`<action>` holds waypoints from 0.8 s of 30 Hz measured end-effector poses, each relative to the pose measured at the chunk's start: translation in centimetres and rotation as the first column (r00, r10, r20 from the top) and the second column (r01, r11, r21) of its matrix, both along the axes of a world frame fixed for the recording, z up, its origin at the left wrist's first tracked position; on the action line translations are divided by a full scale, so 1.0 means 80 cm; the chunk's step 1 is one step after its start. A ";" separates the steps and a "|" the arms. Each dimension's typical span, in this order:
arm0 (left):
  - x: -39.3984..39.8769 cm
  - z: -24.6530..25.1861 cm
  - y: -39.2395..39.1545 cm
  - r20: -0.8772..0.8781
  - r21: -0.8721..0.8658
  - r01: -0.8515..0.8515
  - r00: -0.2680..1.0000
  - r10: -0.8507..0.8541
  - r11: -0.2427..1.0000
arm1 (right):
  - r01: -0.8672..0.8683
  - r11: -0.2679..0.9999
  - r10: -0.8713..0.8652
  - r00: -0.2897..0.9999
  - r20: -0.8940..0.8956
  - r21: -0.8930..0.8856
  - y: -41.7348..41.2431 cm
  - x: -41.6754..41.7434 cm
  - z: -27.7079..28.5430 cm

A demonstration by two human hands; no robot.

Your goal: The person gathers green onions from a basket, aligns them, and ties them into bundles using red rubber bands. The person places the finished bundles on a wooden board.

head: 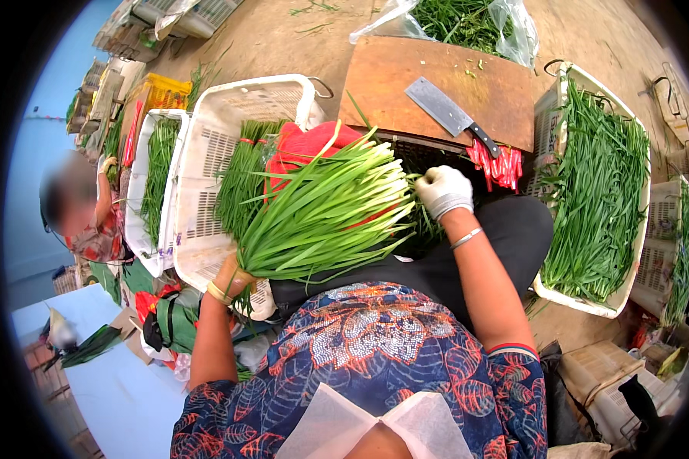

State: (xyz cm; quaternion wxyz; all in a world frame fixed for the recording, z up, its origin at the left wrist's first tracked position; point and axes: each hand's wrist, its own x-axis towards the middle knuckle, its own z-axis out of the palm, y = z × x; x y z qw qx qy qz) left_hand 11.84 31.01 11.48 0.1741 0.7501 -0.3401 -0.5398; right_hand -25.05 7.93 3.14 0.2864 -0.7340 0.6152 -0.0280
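My left hand (232, 278) is closed around the gathered leaf end of a large bunch of garlic chives (327, 212). The bunch fans out over my lap, its pale stem ends towards the right. Beside those ends is my right hand (445, 189), in a white glove with the fingers curled in. Thin green strands lie by its fingertips; whether any are pinched is not clear. Behind the bunch, a red cloth (304, 146) is partly covered. On a wooden board (373, 86) rests a cleaver (442, 106), its black handle over the near edge, above red strips (496, 166).
A white crate (206, 195) at the left holds tied chive bundles (238, 183). Loose chives (597, 201) fill the crate (637, 269) at the right. Beyond the board lies a plastic bag (517, 28) of greens. Another person (95, 229) is at the far left.
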 end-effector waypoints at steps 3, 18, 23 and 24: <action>0.002 -0.003 -0.003 -0.007 -0.023 0.016 1.000 -0.016 1.000 | 0.011 0.977 0.035 0.977 -0.208 0.215 -0.037 -0.045 -0.011; 0.002 0.012 -0.008 0.106 -0.014 0.043 0.993 -0.042 0.999 | -0.261 0.955 0.161 0.854 0.496 0.138 -0.007 0.025 -0.003; -0.003 0.024 -0.016 0.183 0.034 0.065 0.981 -0.070 0.997 | -0.372 0.917 0.279 0.855 0.437 0.143 -0.012 0.028 -0.008; -0.004 0.024 -0.018 0.172 0.031 0.054 0.983 -0.059 0.998 | -0.382 0.916 0.295 0.849 0.439 0.124 -0.012 0.032 -0.015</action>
